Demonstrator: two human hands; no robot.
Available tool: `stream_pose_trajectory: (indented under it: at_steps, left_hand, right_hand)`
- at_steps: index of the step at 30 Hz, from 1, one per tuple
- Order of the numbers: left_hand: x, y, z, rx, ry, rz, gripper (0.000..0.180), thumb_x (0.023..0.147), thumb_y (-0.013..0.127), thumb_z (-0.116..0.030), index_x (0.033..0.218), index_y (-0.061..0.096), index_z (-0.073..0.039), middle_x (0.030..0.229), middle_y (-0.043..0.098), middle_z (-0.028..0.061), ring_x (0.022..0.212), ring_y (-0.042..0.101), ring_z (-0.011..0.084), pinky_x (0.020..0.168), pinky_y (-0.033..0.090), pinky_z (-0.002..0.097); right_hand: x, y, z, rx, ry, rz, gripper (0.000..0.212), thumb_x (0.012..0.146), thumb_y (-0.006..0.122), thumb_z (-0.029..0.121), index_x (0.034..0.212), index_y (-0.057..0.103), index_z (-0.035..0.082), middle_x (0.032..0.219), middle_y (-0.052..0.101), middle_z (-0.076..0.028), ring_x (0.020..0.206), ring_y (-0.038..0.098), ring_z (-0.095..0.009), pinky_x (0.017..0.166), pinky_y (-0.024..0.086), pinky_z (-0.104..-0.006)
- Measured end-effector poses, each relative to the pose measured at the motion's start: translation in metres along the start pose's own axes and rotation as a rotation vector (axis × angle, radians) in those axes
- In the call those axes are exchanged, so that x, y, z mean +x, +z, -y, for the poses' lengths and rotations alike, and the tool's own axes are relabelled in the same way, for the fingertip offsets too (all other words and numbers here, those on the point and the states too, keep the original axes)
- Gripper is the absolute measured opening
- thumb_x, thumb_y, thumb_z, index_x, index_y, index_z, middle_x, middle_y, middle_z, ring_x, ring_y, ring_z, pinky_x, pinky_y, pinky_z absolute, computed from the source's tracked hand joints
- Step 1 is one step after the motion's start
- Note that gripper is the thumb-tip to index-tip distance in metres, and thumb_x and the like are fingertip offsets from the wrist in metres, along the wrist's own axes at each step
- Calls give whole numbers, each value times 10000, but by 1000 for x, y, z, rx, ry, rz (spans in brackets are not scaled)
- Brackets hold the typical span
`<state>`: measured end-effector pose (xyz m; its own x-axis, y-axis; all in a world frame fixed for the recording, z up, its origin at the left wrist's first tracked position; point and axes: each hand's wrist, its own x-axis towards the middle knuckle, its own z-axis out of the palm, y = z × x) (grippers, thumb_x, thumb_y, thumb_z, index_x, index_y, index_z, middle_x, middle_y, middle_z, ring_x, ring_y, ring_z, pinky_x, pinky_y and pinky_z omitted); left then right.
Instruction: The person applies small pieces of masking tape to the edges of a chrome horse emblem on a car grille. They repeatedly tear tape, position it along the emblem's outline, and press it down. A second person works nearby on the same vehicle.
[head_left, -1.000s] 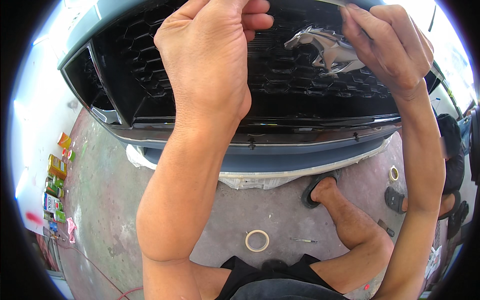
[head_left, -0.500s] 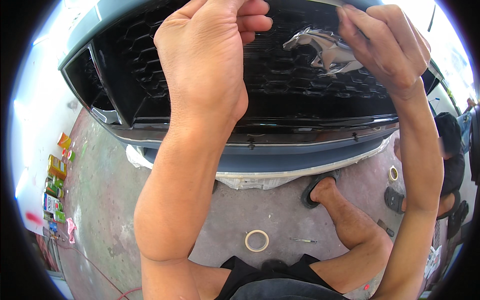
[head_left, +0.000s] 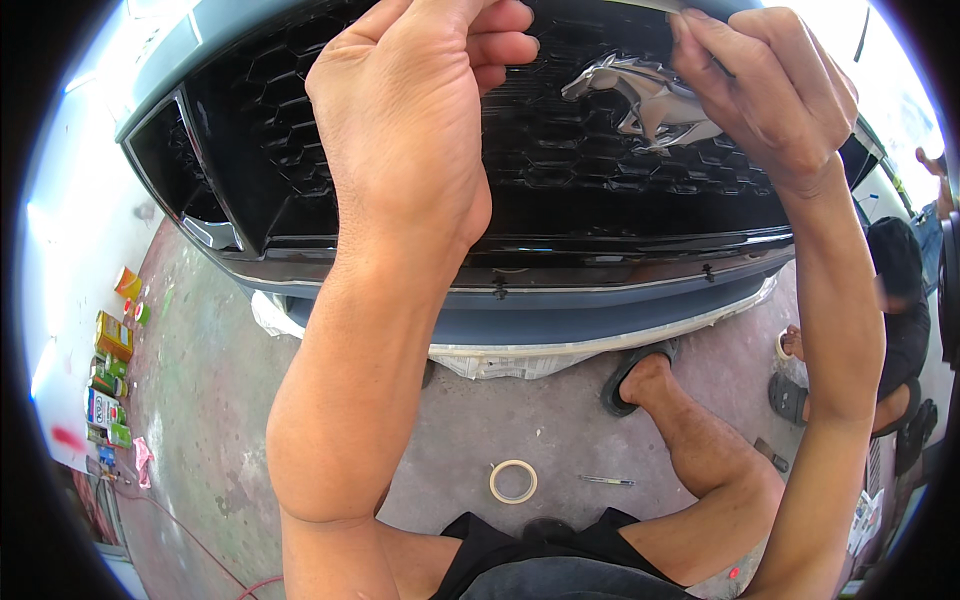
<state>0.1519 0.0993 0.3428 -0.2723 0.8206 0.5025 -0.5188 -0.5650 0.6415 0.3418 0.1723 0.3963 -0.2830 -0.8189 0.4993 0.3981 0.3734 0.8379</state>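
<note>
Black honeycomb grille (head_left: 570,180) is facing the person; the right hand (head_left: 775,95) is pinching a pale strip (head_left: 650,4) by its top edge, near a silver horse emblem (head_left: 650,100). The left hand (head_left: 410,110) is half curling, fingertips hidden, leaving me unable to tell its hold. 1 tape roll (head_left: 492,482) is lying on the floor (head_left: 470,420).

Left hand (head_left: 405,115) and right hand (head_left: 780,95) (curled) reach upward.

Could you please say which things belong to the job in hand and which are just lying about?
Likely the job's: black grille, pale strip at the right hand, perhaps the nearer tape roll.
Probably lying about: cans, red hose.
</note>
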Motion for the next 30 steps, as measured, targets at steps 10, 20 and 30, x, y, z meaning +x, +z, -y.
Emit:
stream_pose_trajectory:
  at_steps: [10, 20, 30]
  left_hand:
    - [-2, 7, 2, -18, -12, 1, 116, 958, 649, -113, 920, 706, -20, 804, 683, 47, 676, 620, 114, 666, 508, 225]
    - [-4, 13, 3, -26, -8, -29, 111, 957, 649, -109, 904, 705, -29, 794, 678, 38, 663, 612, 107, 651, 503, 217]
    - [-3, 16, 9, 61, 64, -36, 117, 959, 660, -119, 893, 715, -40, 792, 679, 33, 668, 613, 104, 660, 504, 218]
  right_hand:
    - [-25, 48, 6, 255, 164, -546, 117, 791, 814, 39, 791, 697, 45, 656, 551, -21, 547, 571, -151, 472, 469, -304]
    - [2, -37, -11, -152, -203, 466, 118, 794, 812, 35, 792, 695, 45, 648, 536, -19, 540, 561, -155, 456, 440, -304]
    - [-18, 34, 0, 114, 67, -376, 130, 809, 800, 43, 775, 675, 58, 647, 527, -15, 541, 564, -156, 452, 445, -307]
